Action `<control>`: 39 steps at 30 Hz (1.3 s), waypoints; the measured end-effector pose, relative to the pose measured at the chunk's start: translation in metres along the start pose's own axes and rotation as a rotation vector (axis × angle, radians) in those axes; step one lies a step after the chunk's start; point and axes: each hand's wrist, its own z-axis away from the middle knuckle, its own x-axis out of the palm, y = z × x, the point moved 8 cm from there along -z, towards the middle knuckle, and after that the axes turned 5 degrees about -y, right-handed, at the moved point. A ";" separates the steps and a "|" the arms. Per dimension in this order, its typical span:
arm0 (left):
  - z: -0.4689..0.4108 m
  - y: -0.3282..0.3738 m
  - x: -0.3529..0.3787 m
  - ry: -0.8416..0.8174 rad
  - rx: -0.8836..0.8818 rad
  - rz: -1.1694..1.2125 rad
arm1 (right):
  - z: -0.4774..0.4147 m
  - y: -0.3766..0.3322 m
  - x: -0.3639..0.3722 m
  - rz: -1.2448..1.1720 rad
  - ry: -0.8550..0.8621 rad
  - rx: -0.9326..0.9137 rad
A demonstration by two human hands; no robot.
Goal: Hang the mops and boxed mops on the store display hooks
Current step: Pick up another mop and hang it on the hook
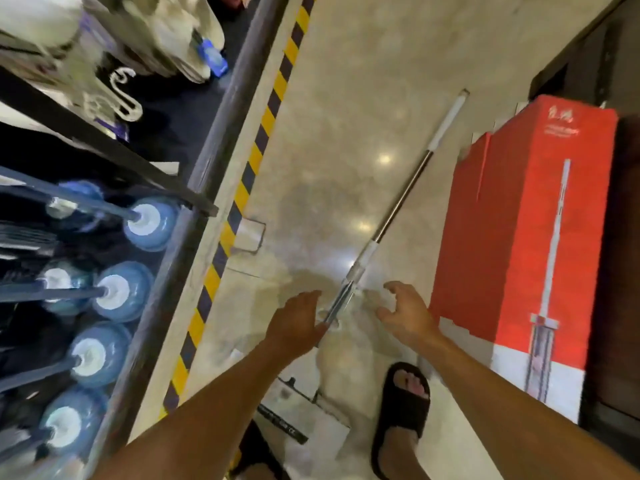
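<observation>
Steel and white, the mop (399, 202) lies aslant on the pale floor (346, 98), its handle running from beside the red boxed mop (526, 220) down between both hands. The left hand (298, 320) reaches flat-fingered at the handle's lower end, contact unclear. The right hand (405, 313) hovers just beside it, fingers spread and loosely curled, holding nothing.

Polished beige stone floor (346, 116) with bright spots of reflected light (384, 158). Yellow-and-black striped tape (263, 126) runs along the floor beside a dark metal rack (240, 76) at left. Dark wall (588, 57) at upper right.
</observation>
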 end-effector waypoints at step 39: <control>0.007 -0.001 -0.021 0.038 -0.127 0.605 | 0.017 -0.096 -0.030 -1.016 -0.017 0.032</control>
